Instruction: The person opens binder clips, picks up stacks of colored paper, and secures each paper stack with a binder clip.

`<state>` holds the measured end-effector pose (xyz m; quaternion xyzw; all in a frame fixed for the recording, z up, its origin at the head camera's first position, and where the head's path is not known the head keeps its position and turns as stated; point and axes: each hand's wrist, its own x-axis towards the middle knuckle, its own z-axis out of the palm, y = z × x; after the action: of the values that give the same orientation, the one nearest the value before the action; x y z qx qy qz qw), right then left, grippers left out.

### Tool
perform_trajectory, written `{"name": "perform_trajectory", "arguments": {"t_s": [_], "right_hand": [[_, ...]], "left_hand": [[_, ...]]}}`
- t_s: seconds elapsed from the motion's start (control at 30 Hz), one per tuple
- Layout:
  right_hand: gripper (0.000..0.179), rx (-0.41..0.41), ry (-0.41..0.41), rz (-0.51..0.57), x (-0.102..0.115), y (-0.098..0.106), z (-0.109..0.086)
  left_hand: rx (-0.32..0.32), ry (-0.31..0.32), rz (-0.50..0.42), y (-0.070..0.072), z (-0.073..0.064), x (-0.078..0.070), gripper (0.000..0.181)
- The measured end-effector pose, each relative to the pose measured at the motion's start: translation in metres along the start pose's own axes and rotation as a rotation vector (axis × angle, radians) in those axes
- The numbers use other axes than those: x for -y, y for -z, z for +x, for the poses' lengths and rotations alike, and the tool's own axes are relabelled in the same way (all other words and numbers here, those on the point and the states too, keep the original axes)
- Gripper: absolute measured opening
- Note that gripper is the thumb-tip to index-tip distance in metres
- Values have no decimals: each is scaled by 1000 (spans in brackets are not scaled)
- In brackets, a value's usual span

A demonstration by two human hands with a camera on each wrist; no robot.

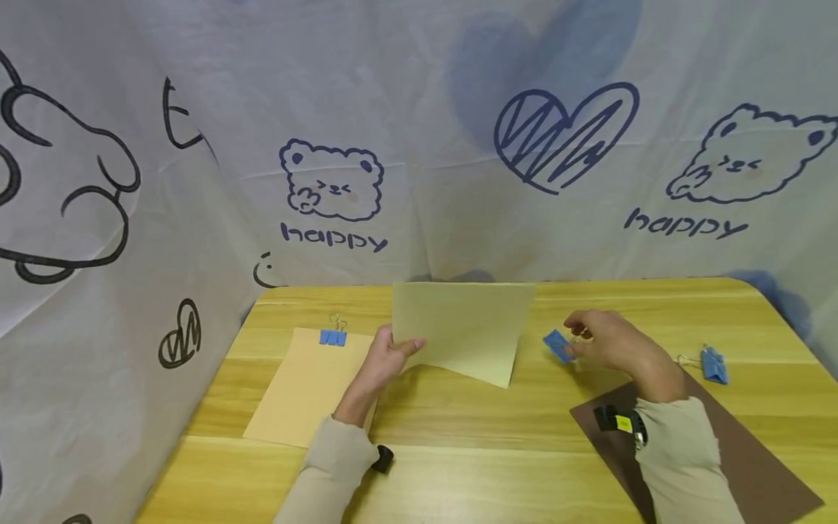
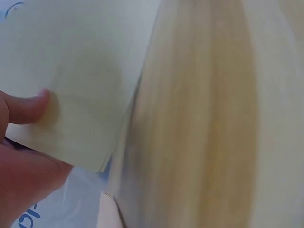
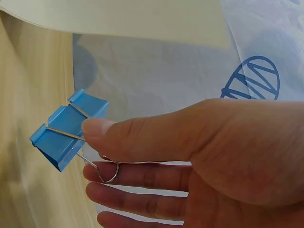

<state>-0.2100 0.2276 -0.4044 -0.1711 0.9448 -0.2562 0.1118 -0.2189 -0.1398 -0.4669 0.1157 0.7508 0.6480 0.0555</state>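
Observation:
My left hand (image 1: 386,356) grips pale yellow paper (image 1: 458,327) by its left edge, thumb on the near face, and holds it up off the table. In the left wrist view the thumb (image 2: 28,108) presses flat on the paper (image 2: 85,80). To the right of the sheet, my right hand (image 1: 612,346) pinches a blue binder clip (image 1: 559,346) by its wire handles. The right wrist view shows the clip (image 3: 71,128) apart from the paper (image 3: 123,16), with the thumb on one handle and the index finger against the other.
An orange-yellow sheet (image 1: 301,393) lies at the left with a blue binder clip (image 1: 333,338) on its top edge. Dark brown paper (image 1: 740,451) lies under the right forearm. Another blue binder clip (image 1: 713,365) sits beyond it. A printed cloth (image 1: 432,145) hangs behind the wooden table (image 1: 471,451).

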Motion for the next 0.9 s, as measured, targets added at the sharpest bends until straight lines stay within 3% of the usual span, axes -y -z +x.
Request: {"name": "perform_trajectory", "arguments": {"t_s": [0.23, 0.53, 0.9], "right_hand": [[44, -9, 6, 9, -3, 1, -4], [44, 17, -9, 12, -1, 5, -3], [46, 19, -26, 34, -5, 3, -3]], "left_hand": [[53, -23, 9, 0, -2, 5, 24], [122, 25, -8, 5, -5, 2, 13], [97, 101, -34, 8, -7, 6, 15]]}}
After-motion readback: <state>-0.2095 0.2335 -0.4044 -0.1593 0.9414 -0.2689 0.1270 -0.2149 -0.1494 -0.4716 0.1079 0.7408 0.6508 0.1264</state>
